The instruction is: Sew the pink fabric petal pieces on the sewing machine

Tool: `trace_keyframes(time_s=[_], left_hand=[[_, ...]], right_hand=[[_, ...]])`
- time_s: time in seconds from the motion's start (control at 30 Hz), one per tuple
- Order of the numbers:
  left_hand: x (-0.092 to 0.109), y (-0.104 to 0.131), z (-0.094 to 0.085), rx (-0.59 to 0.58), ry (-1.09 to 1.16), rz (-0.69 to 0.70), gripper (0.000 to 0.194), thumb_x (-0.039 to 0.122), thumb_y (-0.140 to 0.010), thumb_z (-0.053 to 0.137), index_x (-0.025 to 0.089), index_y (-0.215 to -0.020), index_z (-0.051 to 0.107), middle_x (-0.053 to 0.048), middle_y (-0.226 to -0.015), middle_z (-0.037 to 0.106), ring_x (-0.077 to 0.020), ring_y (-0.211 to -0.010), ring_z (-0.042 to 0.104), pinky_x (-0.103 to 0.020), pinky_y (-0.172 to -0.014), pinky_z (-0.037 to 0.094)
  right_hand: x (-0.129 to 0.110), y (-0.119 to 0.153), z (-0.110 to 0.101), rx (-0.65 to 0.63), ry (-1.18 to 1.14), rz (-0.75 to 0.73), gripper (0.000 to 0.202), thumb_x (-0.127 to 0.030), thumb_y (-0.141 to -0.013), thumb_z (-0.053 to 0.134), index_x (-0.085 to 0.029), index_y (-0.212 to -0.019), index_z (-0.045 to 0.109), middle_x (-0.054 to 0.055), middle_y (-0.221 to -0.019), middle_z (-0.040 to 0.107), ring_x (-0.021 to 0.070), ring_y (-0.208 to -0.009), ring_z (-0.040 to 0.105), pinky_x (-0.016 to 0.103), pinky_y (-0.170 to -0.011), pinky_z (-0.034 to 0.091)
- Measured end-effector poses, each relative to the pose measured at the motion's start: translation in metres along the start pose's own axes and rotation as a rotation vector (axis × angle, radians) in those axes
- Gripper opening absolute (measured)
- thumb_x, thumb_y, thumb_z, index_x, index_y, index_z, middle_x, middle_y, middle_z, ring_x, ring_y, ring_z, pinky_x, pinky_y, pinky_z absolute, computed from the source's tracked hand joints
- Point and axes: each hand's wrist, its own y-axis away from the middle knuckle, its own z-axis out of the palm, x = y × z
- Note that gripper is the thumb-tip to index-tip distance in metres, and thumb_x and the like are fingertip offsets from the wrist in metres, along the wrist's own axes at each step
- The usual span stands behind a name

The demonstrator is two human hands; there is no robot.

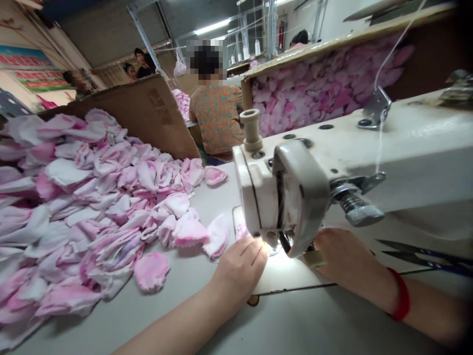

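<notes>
Under the lit needle area of a white sewing machine (258, 197), my left hand (240, 266) has its fingers close together and bent down onto a pink fabric piece (242, 231). Most of that piece is hidden by the fingers and the machine head. My right hand (342, 254), with a red band (401, 296) at the wrist, reaches in from the right behind the needle guard. Its fingertips are hidden, so what it holds cannot be seen. Just left of my left hand lies a loose pink-and-white fabric piece (217, 235).
A large heap of pink-and-white fabric pieces (92, 197) covers the table's left side, against a cardboard panel (148, 111). Dark-bladed scissors (414, 255) lie at the right. Behind the machine stands a box of pink pieces (303, 88). A person (216, 116) sits ahead, facing away.
</notes>
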Motion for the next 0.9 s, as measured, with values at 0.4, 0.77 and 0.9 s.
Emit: trace_keyframes(time_s=[0.4, 0.77, 0.9], left_hand=[[-0.013, -0.001, -0.009, -0.197, 0.21, -0.164, 0.022, 0.01, -0.08, 0.04, 0.019, -0.09, 0.057, -0.003, -0.081, 0.061, -0.0159, -0.074, 0.056, -0.025, -0.058, 0.046], [-0.006, -0.002, -0.01, -0.113, 0.175, -0.117, 0.026, 0.009, -0.083, 0.036, 0.018, -0.092, 0.059, -0.003, -0.081, 0.063, -0.0153, -0.074, 0.056, -0.025, -0.06, 0.046], [-0.006, -0.001, -0.005, -0.038, 0.157, -0.113, 0.024, 0.012, -0.085, 0.037, 0.019, -0.089, 0.06, -0.002, -0.079, 0.063, -0.0148, -0.071, 0.055, -0.025, -0.058, 0.045]], right_hand=[[0.005, 0.003, -0.004, 0.046, -0.058, -0.013, 0.022, -0.023, -0.082, 0.042, -0.02, -0.065, 0.054, 0.002, -0.061, 0.062, 0.0183, -0.059, 0.058, 0.027, -0.051, 0.027], [0.002, 0.001, -0.024, 0.042, -0.017, -0.038, 0.028, -0.011, -0.082, 0.035, -0.019, -0.057, 0.047, 0.0, -0.051, 0.054, 0.0124, -0.049, 0.051, 0.025, -0.046, 0.021], [-0.005, 0.001, -0.028, 0.013, -0.014, -0.028, 0.028, -0.007, -0.079, 0.035, -0.019, -0.056, 0.045, 0.001, -0.053, 0.055, 0.0119, -0.048, 0.05, 0.024, -0.044, 0.02]])
